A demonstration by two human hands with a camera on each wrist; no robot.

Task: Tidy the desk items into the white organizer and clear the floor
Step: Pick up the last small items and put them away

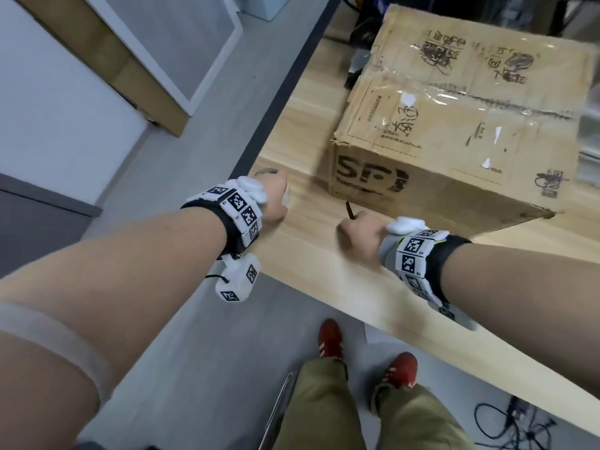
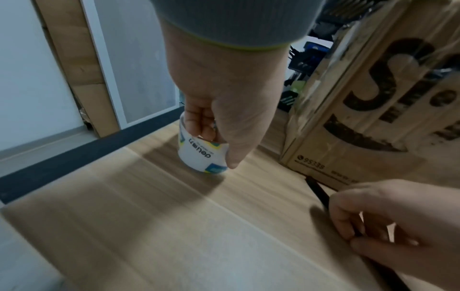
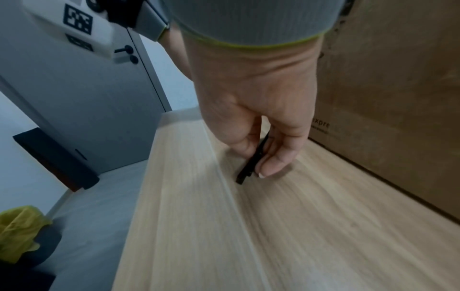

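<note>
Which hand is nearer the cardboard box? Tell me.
Right. The right hand, pinching a black pen, sits just in front of the cardboard box; the left hand grips a white container farther off, near the desk corner.

Light wood desk [image 1: 324, 280] carries 1 taped cardboard box [image 1: 454, 125]; white bottle [image 2: 202, 155] stands near its corner.

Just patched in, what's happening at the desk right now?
A person stands at the wooden desk with both hands down on it. The left hand grips a small white labelled container standing near the desk's corner. The right hand pinches a thin black pen-like item just in front of a large cardboard box. No white organizer is in view, so neither item is stowed yet.
</note>
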